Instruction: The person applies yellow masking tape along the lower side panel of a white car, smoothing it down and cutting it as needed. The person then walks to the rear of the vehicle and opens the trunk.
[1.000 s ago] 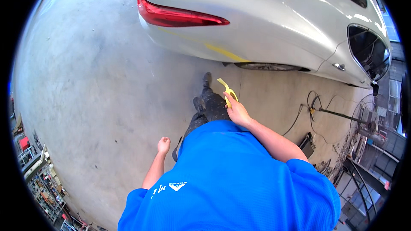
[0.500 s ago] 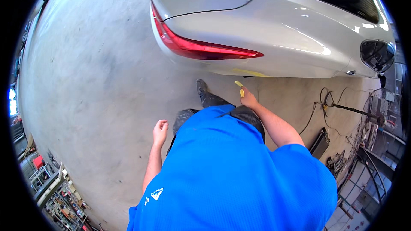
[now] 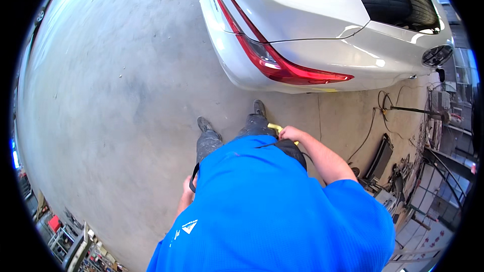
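Observation:
My right hand (image 3: 291, 134) is closed around a yellow strip (image 3: 274, 127) that looks like masking tape. One end sticks out past the fingers toward my leg, and a bit of yellow shows below the hand. At my left hip, my left hand (image 3: 188, 185) is half covered by a black strap (image 3: 194, 177) and my blue shirt, so its fingers are hidden. Ahead stands a silver-white car (image 3: 312, 15), its red taillight (image 3: 287, 72) facing me. A small yellow patch (image 3: 328, 90) lies along the car's lower edge.
Cables (image 3: 385, 106) and a long stand lie on the concrete floor (image 3: 126, 100) at right. A dark panel (image 3: 379, 158) and loose parts sit nearer on that side. Shelving with a red item (image 3: 54, 223) is at lower left.
I have moved back and left from the car, and more of its rear shows. My left hand has dropped to my hip; my right hand, still holding the yellow strip, has come in closer.

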Demonstrator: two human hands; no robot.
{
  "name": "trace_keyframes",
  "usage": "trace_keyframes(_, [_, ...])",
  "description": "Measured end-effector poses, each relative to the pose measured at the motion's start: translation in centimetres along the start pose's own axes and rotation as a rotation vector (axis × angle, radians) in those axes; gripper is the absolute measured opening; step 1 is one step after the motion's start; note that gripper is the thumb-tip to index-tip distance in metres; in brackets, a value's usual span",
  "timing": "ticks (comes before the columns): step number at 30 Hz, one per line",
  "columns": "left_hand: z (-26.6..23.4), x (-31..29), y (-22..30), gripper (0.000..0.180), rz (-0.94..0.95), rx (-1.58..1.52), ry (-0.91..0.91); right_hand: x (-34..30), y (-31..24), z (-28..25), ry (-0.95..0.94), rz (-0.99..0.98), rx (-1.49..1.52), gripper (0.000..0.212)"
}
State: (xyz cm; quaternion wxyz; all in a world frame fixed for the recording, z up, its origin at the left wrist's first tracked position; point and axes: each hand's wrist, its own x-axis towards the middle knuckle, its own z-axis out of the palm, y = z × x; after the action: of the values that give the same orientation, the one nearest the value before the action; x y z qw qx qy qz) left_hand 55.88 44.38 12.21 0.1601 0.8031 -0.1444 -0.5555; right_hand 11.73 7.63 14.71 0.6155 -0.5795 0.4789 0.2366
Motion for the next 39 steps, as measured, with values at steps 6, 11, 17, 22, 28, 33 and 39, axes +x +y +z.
trace_keyframes(6, [-18.7,16.1,4.8,0.032,0.084,0.453,0.121,-3.6,-3.3,7.7,0.306,0.068,0.418,0.019])
trace_keyframes(11, [-24.2,21.5,24.3,0.033,0.218,0.645,0.302,-3.6,-0.9,16.4,0.609,0.224,0.611,0.017])
trace_keyframes(17, [-14.2,21.5,40.5,0.031,0.515,0.605,0.088,3.6,6.8,24.3,0.704,0.286,1.000,0.029])
trace_keyframes(22, [-4.3,16.5,52.2,0.041,0.482,0.335,-0.401,6.6,9.8,25.6,0.689,0.502,1.172,0.029])
trace_keyframes(28, [-9.7,19.9,64.8,0.053,0.372,-0.074,-0.311,5.9,-2.9,12.1,0.832,0.152,1.127,0.021])
trace_keyframes(33, [-11.6,27.4,77.2,0.063,0.361,-0.313,-0.256,6.8,-8.6,9.8,0.873,0.176,1.238,0.023])
trace_keyframes(39, [-11.6,37.1,90.7,0.077,0.272,-0.594,-0.163,10.9,-16.7,14.9,0.895,0.408,1.335,0.025])
